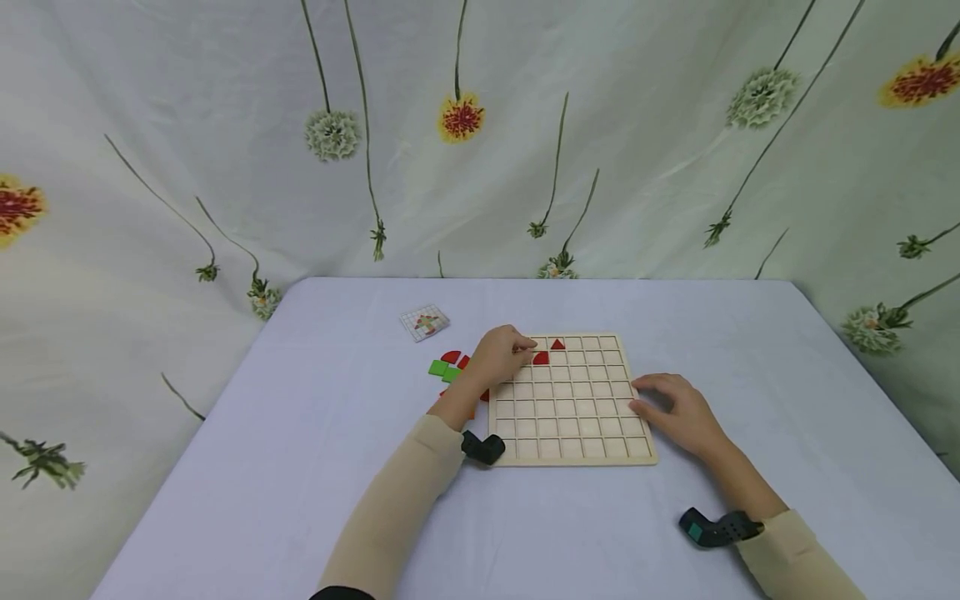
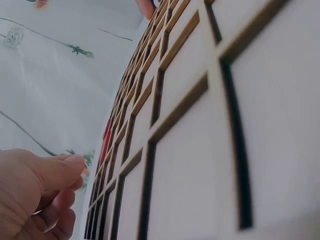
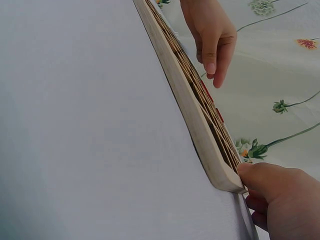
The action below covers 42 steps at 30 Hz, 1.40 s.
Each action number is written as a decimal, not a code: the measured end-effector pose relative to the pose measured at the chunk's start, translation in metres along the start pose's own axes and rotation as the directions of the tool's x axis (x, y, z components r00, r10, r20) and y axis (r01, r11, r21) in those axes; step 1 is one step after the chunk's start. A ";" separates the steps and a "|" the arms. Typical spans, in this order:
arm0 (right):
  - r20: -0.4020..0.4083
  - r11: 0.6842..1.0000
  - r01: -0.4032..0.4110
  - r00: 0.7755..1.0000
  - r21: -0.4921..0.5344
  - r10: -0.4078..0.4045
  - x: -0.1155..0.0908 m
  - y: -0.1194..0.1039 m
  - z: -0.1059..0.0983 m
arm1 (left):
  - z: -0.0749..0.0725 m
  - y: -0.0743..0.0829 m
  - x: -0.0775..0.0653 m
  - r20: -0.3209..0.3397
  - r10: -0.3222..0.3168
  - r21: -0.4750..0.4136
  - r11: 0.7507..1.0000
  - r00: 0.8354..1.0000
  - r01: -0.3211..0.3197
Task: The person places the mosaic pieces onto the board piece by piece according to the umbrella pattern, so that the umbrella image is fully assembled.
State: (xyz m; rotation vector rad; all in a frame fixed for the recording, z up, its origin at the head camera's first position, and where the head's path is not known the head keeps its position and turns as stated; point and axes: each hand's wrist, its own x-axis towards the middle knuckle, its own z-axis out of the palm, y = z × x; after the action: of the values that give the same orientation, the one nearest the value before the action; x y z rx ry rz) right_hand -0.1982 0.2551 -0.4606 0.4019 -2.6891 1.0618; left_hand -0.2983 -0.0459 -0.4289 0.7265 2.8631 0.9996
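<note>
Working surface seen from above, with clock positions taken from the centre of the gridded wooden board [image 1: 579, 409]. The left hand [image 1: 501, 357] lies at 10 o'clock, over the board's far corner, its thumb and forefinger brought close together and its other fingers curled in; whether a small piece is held between the tips cannot be told. The right hand [image 1: 677, 410] lies at 3 o'clock, relaxed, thumb and forefinger spread, their tips resting against the board's outer edge. The board lies flat between the two hands and bears two red pieces: a red triangle [image 1: 557, 345] in the farthest row, between 11 and 12 o'clock, and a red quarter-circle [image 1: 541, 358] at 11 o'clock, just beside the left fingertips. Between 9 and 10 o'clock, off the board, loose pieces lie grouped, among them a green square [image 1: 438, 367] and a second red quarter-circle [image 1: 451, 357]; the left arm partly covers this group. Farther out at 10 o'clock lies a small card [image 1: 424, 322] printed with a grid and a coloured figure. All rest on a pale cloth-covered table [image 1: 262, 500]. At 12 o'clock, beyond the table, hangs a flower-printed curtain [image 1: 465, 200].
</note>
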 end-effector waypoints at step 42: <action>-0.011 1.000 0.009 1.000 -0.007 -0.009 0.000 0.001 0.002 | -0.077 -0.085 -0.081 -0.089 -0.228 -0.007 0.974 0.970 0.228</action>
State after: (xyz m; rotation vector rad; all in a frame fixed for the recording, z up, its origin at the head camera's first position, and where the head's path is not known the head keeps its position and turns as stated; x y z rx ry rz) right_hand -0.1985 0.2543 -0.4626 0.4060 -2.6783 1.0485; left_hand -0.2754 -0.1844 -0.4289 0.3485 2.9372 1.0181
